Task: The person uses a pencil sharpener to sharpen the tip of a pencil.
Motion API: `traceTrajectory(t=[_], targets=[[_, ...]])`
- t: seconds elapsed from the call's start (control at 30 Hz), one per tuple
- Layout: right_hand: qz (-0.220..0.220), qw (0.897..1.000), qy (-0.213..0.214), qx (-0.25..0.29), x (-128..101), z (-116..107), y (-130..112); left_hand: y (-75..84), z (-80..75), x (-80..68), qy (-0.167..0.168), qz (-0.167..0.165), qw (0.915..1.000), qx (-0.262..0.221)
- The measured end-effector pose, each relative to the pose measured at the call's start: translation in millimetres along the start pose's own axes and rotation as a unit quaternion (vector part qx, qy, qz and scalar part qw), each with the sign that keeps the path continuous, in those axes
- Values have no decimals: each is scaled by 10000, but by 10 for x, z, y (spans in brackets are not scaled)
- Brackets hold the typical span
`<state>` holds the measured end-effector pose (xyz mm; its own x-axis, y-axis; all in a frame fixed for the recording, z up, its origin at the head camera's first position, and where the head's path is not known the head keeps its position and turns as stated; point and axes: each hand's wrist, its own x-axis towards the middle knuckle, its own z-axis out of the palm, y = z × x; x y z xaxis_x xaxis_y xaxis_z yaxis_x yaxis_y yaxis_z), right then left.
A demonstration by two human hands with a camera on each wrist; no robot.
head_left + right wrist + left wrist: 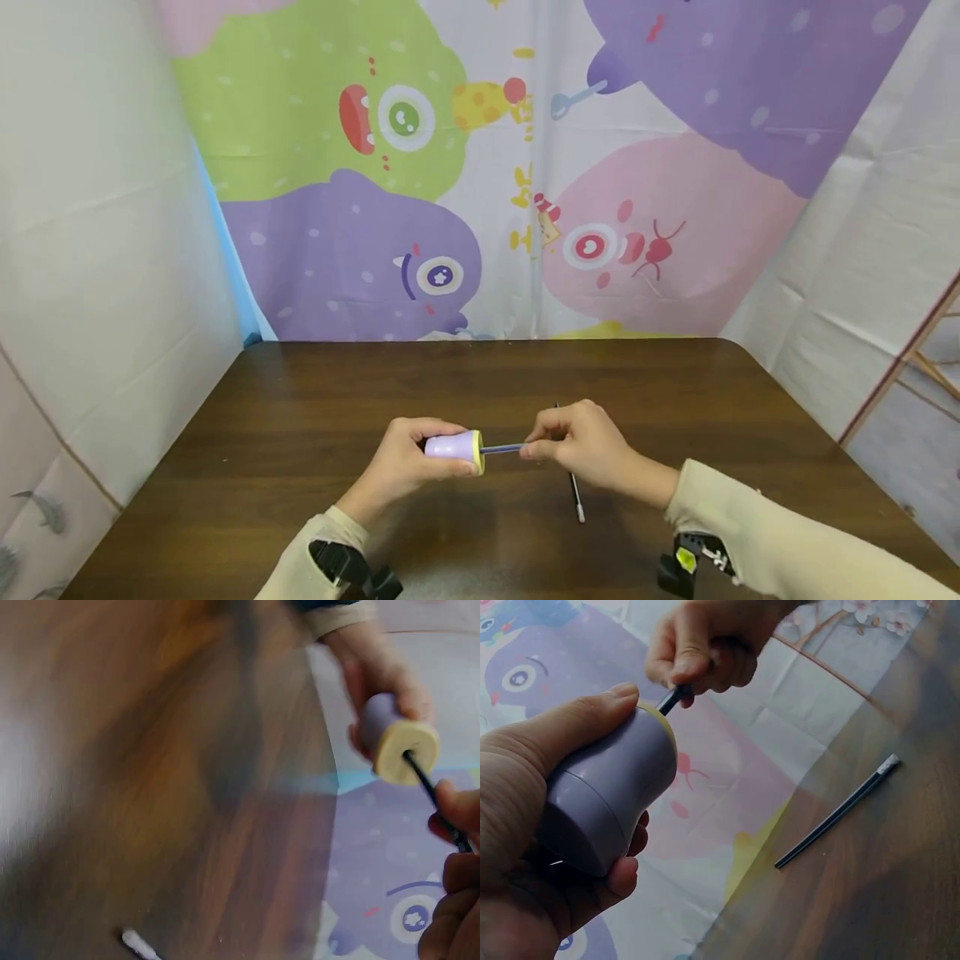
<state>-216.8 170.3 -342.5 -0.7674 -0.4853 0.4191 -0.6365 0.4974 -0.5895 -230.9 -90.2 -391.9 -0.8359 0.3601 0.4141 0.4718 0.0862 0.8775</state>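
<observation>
A lilac sharpener (454, 447) is gripped sideways by the left hand (401, 467) above the worktop (300, 400), so its yellow face meets the pencil (501, 449) pinched by the right hand (585, 444). A second pencil (576, 495) lies beneath.

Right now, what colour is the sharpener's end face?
Pale yellow end face on a lilac sharpener; right wrist view.

The desk (300, 392) is dark brown wood with a faint sheen and rounded far corners. One thin dark pencil (576, 493) with a white end lies directly on it, right of centre and towards the near edge, its white end pointing at that edge. It lies well apart from both side edges.
</observation>
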Motion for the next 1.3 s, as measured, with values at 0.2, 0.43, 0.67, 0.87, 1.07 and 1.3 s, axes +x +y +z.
traceTrajectory(t=[0.2, 0.43, 0.67, 0.87, 1.07, 1.3], targets=[[2405, 9508, -954, 1702, 111, -62, -53, -5, -11, 3, 60, 265, 9995, 172], [4209, 8467, -1745, 2748, 131, -47, 75, -47, -9, 4, -30, 677, 9962, 547], [3760, 8661, -2032, 2592, 166, -86, 171, -27, 8, 11, 74, 876, 9922, 879], [2801, 9042, -2168, 2387, 131, -151, 231, -42, 9, 7, 90, 678, 9939, 870], [213, 9807, -1839, 624, 29, -229, 245, -25, -19, 4, 167, 184, 9975, 659], [-3929, 8566, 593, -3292, -66, -95, 271, 35, -76, 21, 61, -145, 9994, 309]])
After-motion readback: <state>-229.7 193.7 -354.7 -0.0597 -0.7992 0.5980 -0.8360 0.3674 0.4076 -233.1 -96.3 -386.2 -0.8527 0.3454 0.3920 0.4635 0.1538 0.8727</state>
